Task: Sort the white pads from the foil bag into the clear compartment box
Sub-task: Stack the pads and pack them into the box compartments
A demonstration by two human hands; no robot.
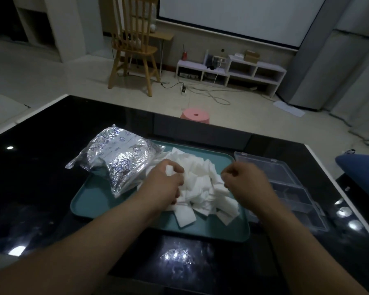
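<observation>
Dozens of white pads point(200, 188) are heaped on a teal tray point(90, 201) in front of us, on the glossy black bench point(41, 188). They cover most of the tray's middle and right side, and a few have slid toward the near edge.

The foil bag point(119, 160) lies on its side at the tray's far left corner, half on the tray and half on the bench, with its mouth toward the heap. It's crinkly silver with blue print, little shell-like drawings and some round stamps. There's writing on it too, but it's too small and blurry for us to read, so no brand from us.

The clear compartment box point(285, 177) sits on the bench just beside the tray's right edge, and its dividers show through the plastic.

Our hands are apart. The left hand point(164, 184) is down on the left side of the heap, fingers curled around a pad or two. The right hand point(247, 184) is over the heap's right edge, close to the box, fingers curled in with the thumb against the forefinger. We can't tell whether it's got a pad in there.

Beyond the bench there's a pink stool point(195, 115) on the floor, a wooden chair point(134, 45) and a big white screen point(239, 13) on the wall.
</observation>
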